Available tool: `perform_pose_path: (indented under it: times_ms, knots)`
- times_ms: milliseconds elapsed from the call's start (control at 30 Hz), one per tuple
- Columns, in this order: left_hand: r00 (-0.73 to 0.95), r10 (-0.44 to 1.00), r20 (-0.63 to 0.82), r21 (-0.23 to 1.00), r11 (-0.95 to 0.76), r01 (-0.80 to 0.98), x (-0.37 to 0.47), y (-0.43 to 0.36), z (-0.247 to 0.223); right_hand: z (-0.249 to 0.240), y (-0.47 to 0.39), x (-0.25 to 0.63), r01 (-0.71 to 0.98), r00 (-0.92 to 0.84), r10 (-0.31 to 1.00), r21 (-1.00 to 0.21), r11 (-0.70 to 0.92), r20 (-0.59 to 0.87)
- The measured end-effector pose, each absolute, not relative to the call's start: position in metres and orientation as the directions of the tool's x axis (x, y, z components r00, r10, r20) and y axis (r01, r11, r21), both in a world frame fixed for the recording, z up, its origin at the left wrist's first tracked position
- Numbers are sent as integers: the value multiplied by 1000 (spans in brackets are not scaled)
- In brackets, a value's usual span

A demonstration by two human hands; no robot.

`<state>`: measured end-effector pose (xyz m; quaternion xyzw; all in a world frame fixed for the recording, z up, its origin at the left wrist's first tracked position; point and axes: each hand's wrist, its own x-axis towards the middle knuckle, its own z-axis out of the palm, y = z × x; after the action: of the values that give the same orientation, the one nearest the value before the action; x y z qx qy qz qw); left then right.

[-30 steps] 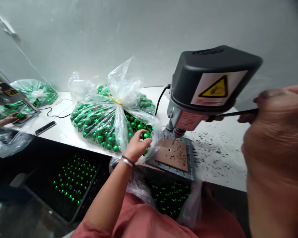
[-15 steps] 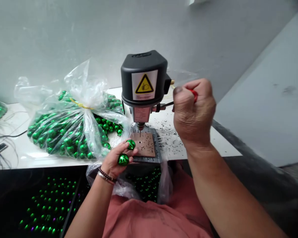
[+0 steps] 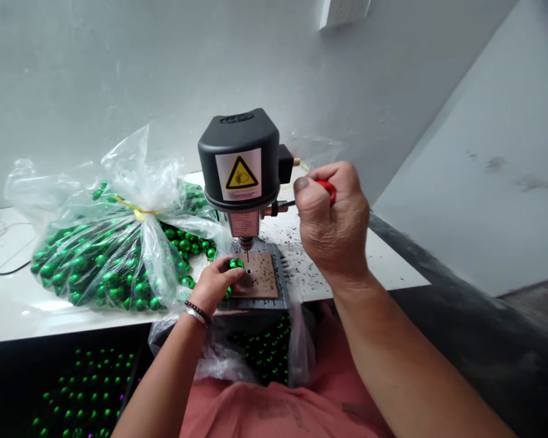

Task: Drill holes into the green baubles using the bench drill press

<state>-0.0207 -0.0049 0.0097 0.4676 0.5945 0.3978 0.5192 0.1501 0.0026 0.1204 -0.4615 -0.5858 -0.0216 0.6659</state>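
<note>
A black drill press (image 3: 240,161) with a warning label stands over a brown plate (image 3: 262,277) on a grey base. My right hand (image 3: 331,222) is wrapped round the red-tipped lever (image 3: 325,191) at its right side. Between the thumb and fingers of my left hand (image 3: 217,280), a shiny green ball (image 3: 236,263) is held at the plate's left part, just left of the thin drill bit (image 3: 248,256). A second green ball (image 3: 228,293) shows partly beneath the same hand. The bit's tip is above the plate's hole, apart from the ball.
A tied clear plastic bag (image 3: 137,243) of green balls lies left of the drill press. Dark shavings (image 3: 287,237) are scattered over the white table (image 3: 388,267). Below the table's front edge are more green balls (image 3: 267,347) and a clear plastic bag (image 3: 301,347).
My left hand has turned over and brought the upper ball to the plate; the other ball is now mostly hidden under it. My right hand keeps its hold on the lever. The view has shifted.
</note>
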Motion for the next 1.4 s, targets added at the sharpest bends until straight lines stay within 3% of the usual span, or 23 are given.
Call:
perform_pose_path:
  times_ms: [267, 433, 600, 733, 833, 1000, 1233, 1400]
  knots:
    - [-28, 967, -255, 832, 234, 503, -8, 8, 5, 118, 2, 151, 575, 302, 528, -594, 563, 794]
    - [-41, 994, -106, 587, 96, 804, -2, 7, 7, 117, 0, 152, 567, 302, 533, -599, 566, 790]
    - [-13, 997, -82, 450, 49, 892, 7, 5, 11, 115, 1, 153, 566, 279, 532, -584, 581, 799]
    - [10, 999, -37, 462, 8, 887, 9, -2, 5, 112, 1, 154, 527, 319, 554, -630, 571, 769]
    - [65, 998, 3, 451, -59, 890, 6, -6, 3, 110, 1, 151, 592, 353, 584, -658, 466, 731]
    - [93, 995, 36, 412, -100, 906, -3, -8, 3, 113, 0, 143, 637, 371, 548, -635, 437, 750]
    - [45, 998, -38, 539, -17, 842, -5, 0, 4, 114, 4, 149, 625, 379, 507, -618, 477, 774]
    - [11, 996, -89, 560, 41, 827, -3, 4, 7, 115, 3, 150, 575, 341, 519, -611, 544, 784]
